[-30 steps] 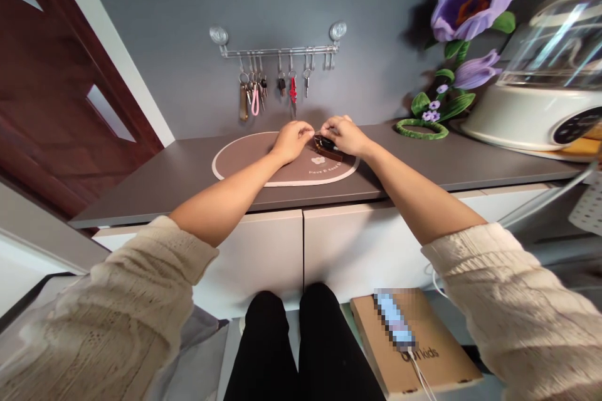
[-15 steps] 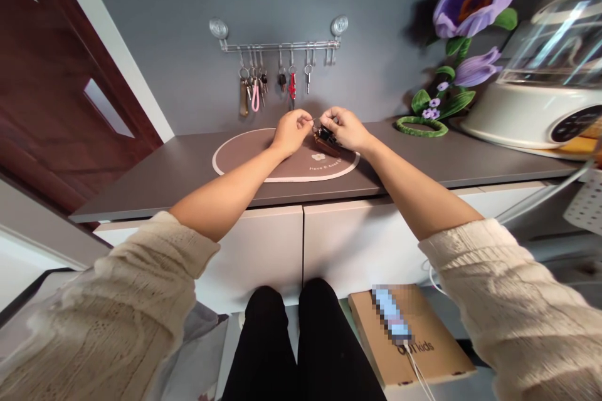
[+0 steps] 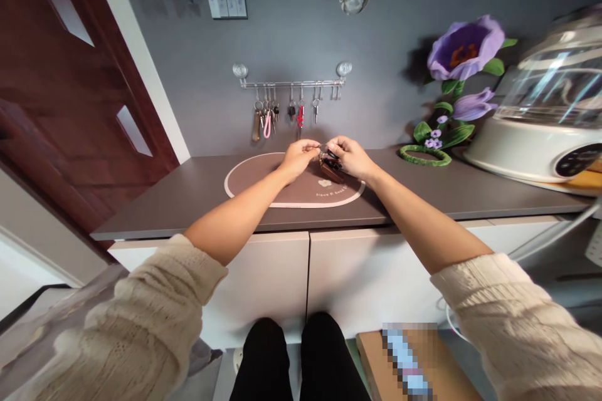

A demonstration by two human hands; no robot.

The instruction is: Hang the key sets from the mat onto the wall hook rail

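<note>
Over the right half of a brown oval mat (image 3: pixel 263 182), both my hands pinch a bunch of keys (image 3: pixel 333 169) with a brown tag hanging below. My left hand (image 3: pixel 301 158) is closed at the metal ring side, thumb against fingers. On the other side, my right hand (image 3: pixel 350 156) is closed around the ring and the dark upper part of the bunch. The fingers partly hide the ring and the keys. Just behind the hands, a clear hook rail (image 3: pixel 294 84) on the wall carries several other key rings, among them a pink loop (image 3: pixel 267 124) and a red charm (image 3: pixel 300 116).
The mat lies on a dark countertop (image 3: pixel 155 200) above white cabinet doors (image 3: pixel 263 276). To the right stand a purple artificial flower (image 3: pixel 465 53) with a green ring base and a white appliance (image 3: pixel 517 147). A cardboard box (image 3: pixel 376 363) sits on the floor.
My view has tilted up, so more of the wall shows and everything sits lower. Both hands still hold the keys over the mat, with slight finger movement at the ring.
</note>
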